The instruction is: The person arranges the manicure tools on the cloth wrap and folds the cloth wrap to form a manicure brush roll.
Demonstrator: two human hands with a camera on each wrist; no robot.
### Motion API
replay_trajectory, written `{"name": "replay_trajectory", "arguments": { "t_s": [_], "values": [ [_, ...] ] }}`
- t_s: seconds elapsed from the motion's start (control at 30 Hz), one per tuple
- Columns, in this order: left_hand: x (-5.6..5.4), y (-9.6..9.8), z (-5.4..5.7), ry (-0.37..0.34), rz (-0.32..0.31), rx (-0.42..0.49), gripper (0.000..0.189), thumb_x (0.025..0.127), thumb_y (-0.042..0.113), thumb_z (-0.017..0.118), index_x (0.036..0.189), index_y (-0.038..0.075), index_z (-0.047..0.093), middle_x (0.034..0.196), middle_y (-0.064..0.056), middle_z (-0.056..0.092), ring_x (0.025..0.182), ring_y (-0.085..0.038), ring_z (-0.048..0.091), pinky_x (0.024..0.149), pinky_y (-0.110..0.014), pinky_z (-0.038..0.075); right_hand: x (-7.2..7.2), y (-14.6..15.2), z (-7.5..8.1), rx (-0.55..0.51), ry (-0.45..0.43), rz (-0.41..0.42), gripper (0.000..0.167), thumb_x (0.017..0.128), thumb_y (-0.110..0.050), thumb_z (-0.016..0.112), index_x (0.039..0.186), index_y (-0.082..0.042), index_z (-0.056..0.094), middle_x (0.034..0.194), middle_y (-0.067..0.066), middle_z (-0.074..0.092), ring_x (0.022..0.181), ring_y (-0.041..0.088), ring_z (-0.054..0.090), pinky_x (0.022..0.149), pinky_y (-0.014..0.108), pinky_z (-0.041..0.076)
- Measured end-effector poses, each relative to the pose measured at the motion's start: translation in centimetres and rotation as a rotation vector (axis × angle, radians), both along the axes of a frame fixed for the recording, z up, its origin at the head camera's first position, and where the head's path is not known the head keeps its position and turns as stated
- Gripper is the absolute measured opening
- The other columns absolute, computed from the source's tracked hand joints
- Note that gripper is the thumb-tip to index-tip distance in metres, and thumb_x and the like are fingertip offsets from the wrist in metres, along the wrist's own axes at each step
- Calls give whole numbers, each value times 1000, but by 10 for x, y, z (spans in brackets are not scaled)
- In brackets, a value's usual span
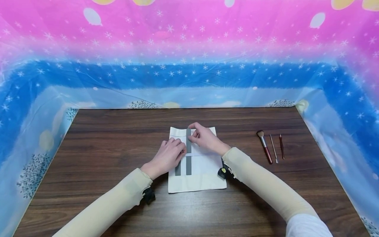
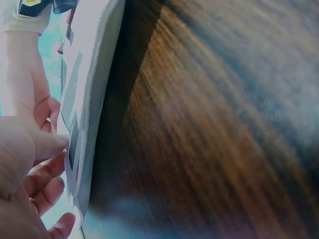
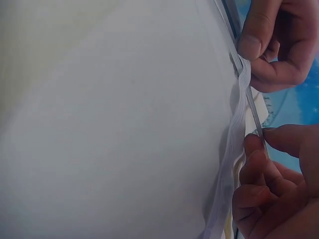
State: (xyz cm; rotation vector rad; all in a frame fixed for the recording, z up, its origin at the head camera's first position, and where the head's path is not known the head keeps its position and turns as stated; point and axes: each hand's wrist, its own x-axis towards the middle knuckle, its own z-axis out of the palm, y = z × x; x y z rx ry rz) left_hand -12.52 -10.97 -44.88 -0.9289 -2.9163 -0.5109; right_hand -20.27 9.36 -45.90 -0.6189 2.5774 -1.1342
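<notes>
A white cloth roll (image 1: 197, 183) lies unrolled flat on the table, with a thin white elastic band (image 3: 230, 149) across its middle. One flat grey strip (image 1: 189, 166) runs lengthwise under the band. A second grey strip (image 1: 178, 170) lies to its left, partly hidden by my left hand (image 1: 167, 154). That hand pinches the band between thumb and finger beside the first strip, as the right wrist view shows. Toward the strip's far end, my right hand (image 1: 205, 140) pinches it between thumb and forefinger. What the strips are made of, I cannot tell.
On the brown wooden table (image 1: 118, 131), to the right, lie a makeup brush (image 1: 264, 146) with a red handle, a thin metal tool (image 1: 273, 148) and a slim dark red tool (image 1: 281, 146). A patterned curtain (image 1: 189, 75) stands around the back and sides.
</notes>
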Motion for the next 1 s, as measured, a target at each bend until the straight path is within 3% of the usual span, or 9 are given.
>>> {"name": "replay_trajectory", "arguments": {
  "t_s": [0.5, 1.0],
  "values": [
    [0, 1, -1, -3, 4, 0, 13, 103, 14, 67, 91, 17, 62, 90, 1, 56, 88, -23, 48, 79, -44, 40, 13, -2, 4, 76, -29, 44, 39, 104, -17, 65, 139, -5, 55, 95, 4, 70, 76, 14, 60, 69, 28, 46],
    [-1, 1, -1, -5, 9, -11, 14, 103, 15, 68, 90, 17, 62, 90, 2, 57, 88, -23, 48, 78, -42, 39, 18, -1, 5, 128, 15, 82, 34, 103, -15, 66, 135, -4, 60, 95, 4, 71, 76, 12, 60, 70, 26, 47]
  ]
}}
